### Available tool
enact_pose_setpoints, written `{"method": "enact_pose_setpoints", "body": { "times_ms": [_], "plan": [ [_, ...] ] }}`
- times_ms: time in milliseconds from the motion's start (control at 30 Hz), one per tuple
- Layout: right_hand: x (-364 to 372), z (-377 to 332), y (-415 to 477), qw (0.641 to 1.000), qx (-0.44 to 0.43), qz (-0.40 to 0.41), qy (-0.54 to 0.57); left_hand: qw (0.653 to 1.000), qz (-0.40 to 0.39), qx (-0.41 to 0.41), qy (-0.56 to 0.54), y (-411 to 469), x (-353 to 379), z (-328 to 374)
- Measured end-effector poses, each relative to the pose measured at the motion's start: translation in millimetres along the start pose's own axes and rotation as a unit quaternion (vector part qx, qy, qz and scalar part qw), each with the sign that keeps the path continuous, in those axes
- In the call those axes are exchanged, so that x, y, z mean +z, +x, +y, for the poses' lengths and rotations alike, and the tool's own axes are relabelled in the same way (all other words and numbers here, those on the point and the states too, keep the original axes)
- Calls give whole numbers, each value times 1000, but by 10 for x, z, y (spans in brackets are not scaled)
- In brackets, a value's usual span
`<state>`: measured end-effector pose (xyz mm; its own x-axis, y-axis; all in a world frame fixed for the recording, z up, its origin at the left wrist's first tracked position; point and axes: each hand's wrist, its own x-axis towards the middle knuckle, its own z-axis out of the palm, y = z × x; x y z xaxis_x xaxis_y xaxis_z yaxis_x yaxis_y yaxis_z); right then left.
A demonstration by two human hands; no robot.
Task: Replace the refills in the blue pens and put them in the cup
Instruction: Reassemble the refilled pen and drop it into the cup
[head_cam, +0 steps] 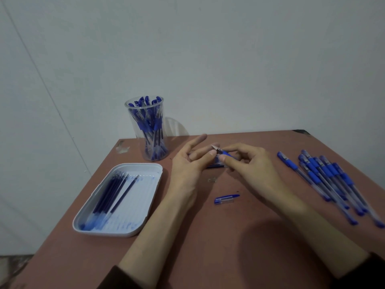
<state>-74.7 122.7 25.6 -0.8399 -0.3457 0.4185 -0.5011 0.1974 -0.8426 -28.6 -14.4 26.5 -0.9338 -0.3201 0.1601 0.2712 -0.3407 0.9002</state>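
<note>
Over the middle of the table my right hand pinches the blue grip end of a pen, its metal tip pointing left. My left hand meets it there, thumb and a finger at the metal tip, the other fingers stretched out. Part of a pen barrel shows beneath both hands. A loose blue pen cap lies on the table nearer to me. The clear cup at the back left holds several blue pens. A white tray at the left holds several dark refills.
A heap of several capped blue pens lies at the right side of the reddish-brown table. A pale wall stands behind the table. The table's left edge runs diagonally just beside the tray.
</note>
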Motion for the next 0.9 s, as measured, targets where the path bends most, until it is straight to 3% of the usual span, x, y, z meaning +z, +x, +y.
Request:
{"method": "enact_pose_setpoints", "body": {
  "times_ms": [467,700,800,900],
  "plan": [
    [-125,-62,-22,985,-51,6,-165,988,15,14,152,9,-8,-35],
    [-106,-73,-30,972,-78,11,-223,963,51,60,259,18,-7,-58],
    [-108,-75,-35,969,-79,9,-232,964,55,51,254,26,3,-47],
    [-119,-71,-38,967,-78,7,-244,979,-1,28,202,15,17,-4]
  ]
}}
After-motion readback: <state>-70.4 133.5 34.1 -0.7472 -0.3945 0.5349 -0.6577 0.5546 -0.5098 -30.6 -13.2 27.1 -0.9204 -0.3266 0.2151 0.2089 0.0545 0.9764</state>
